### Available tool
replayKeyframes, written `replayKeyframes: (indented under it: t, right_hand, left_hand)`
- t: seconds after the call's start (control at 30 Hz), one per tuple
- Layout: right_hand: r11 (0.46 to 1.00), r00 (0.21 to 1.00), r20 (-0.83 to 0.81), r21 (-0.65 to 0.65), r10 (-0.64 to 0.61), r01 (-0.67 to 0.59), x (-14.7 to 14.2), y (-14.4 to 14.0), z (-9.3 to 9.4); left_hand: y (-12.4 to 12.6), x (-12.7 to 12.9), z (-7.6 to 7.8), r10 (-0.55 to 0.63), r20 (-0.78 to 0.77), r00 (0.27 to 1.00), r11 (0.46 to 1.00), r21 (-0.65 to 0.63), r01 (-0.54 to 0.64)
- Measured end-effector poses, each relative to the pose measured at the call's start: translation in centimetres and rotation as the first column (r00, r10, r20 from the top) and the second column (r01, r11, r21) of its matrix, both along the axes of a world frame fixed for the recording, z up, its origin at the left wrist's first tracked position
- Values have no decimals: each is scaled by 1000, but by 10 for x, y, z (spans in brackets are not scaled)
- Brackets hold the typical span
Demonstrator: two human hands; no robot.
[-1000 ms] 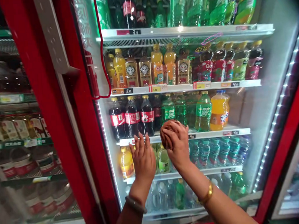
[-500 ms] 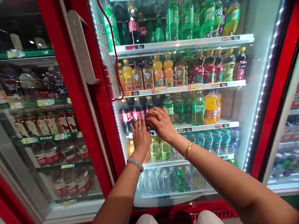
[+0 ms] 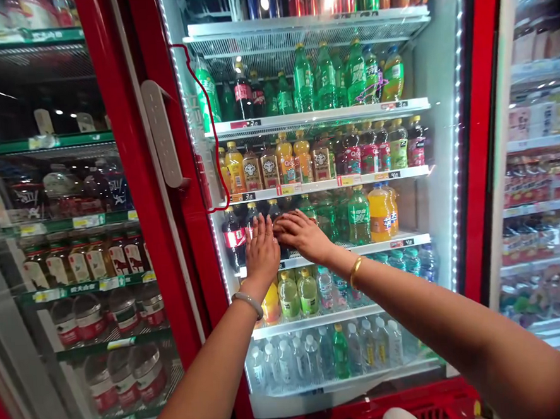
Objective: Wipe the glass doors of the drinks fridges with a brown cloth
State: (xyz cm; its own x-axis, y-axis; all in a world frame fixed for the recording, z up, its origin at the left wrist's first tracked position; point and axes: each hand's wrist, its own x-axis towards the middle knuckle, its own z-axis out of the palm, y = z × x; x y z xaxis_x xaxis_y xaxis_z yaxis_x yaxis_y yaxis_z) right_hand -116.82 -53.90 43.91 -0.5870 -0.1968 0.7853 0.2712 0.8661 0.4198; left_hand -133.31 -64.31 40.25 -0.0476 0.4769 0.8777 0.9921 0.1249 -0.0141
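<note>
My left hand (image 3: pixel 262 253) lies flat with its fingers stretched upward, seemingly against the glass door in front of dark cola bottles (image 3: pixel 234 237). Just right of it, my right hand (image 3: pixel 304 234) presses on a brown cloth (image 3: pixel 281 222), its fingers bent over it. Only the cloth's edge shows; the rest is under the hand. Green soda bottles (image 3: pixel 359 215) and orange drink bottles (image 3: pixel 382 211) stand on the same shelf, beyond the right hand. A grey bangle (image 3: pixel 248 304) circles the left wrist and a gold bracelet (image 3: pixel 355 272) the right.
Shelves of bottled drinks fill the lit fridge (image 3: pixel 332 321). A pale door handle (image 3: pixel 162 134) sticks out on the red frame (image 3: pixel 187 240) at left. Another drinks fridge (image 3: pixel 99 280) is on the left, and stocked shelves (image 3: pixel 540 209) stand at the right.
The view has tilted upward, bringing the top shelf of cans into sight. Both hands sit slightly higher against the bottles behind; the right hand stays on the cloth.
</note>
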Motion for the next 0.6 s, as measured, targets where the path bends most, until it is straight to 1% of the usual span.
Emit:
replayKeyframes:
  t: [0.03, 0.1, 0.17, 0.23, 0.27, 0.3, 0.37, 0.43, 0.5, 0.57, 0.6]
  right_hand:
    - [999, 998, 54, 34, 19, -21, 8, 2, 2]
    - [997, 995, 96, 68, 28, -35, 19, 8, 14]
    - [999, 999, 41, 52, 1, -3, 21, 14, 36]
    - [999, 997, -64, 5, -45, 45, 15, 16, 57]
    - [998, 991, -114, -19, -68, 66, 11, 16, 64]
    - [996, 985, -152, -36, -86, 81, 8, 16, 68]
    - [995, 979, -179, -40, -101, 95, 7, 15, 65]
    - [997, 989, -129, 19, -77, 80, 14, 18, 58]
    - [994, 998, -47, 94, -42, 46, 26, 24, 56]
    - [994, 997, -57, 91, -47, 53, 34, 31, 66]
    - [996, 992, -109, 56, -69, 76, 34, 33, 75]
  left_hand:
    - [0, 1, 3, -7, -20, 1000, 1000, -8, 6]
    - [1, 4, 11, -10, -46, 999, 1000, -14, 9]
    - [8, 8, 22, 1, -48, 999, 1000, -2, -1]
    - [18, 13, 36, 15, -38, 999, 1000, 18, -14]
    - [24, 15, 44, 18, -34, 999, 1000, 26, -17]
    - [29, 17, 51, 20, -33, 999, 999, 34, -19]
    - [37, 18, 65, 20, -39, 999, 999, 50, -18]
    - [42, 16, 74, 13, -56, 998, 998, 62, -10]
    - [45, 13, 81, 5, -77, 997, 997, 71, 0]
    - [49, 12, 87, 1, -90, 996, 996, 90, 7]
    - [53, 13, 91, 2, -93, 996, 994, 106, 8]
